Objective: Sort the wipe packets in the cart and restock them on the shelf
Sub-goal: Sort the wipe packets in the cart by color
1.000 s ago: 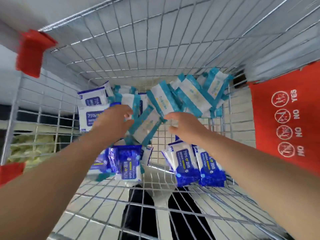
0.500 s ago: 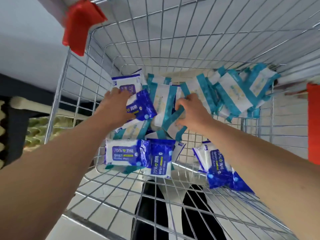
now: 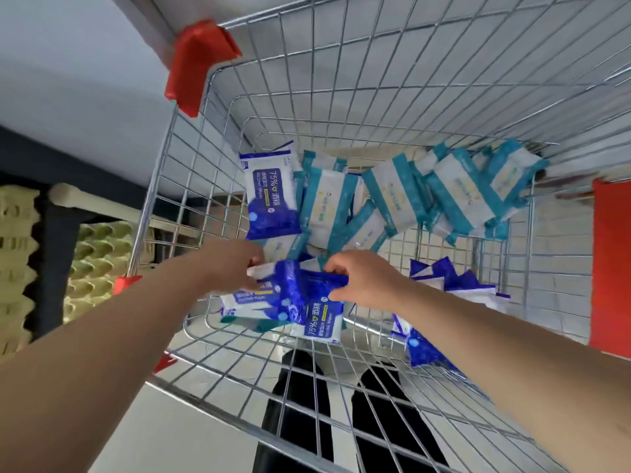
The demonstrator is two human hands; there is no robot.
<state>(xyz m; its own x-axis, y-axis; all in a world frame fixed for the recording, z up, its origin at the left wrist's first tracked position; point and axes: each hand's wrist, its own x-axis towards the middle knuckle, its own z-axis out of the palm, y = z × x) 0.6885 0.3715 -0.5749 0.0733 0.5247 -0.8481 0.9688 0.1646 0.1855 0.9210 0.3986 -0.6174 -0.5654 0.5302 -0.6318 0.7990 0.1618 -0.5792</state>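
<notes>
We note both pulled back toward the cart's (image 3: 205, 186) near end: left hand (image 3: 232, 264) grips blue packet (image 3: 283, 285), right hand (image 3: 365, 281) pinches second packet (image 3: 324, 283).

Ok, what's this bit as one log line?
left hand, right hand: gripping blue alcohol-wipe packets | teal packets: far end of cart

Glowing bright and even, with faint shadows. Bending the cart (image 3: 341, 93) wires near the edges. Looking slightly blurry.
</notes>
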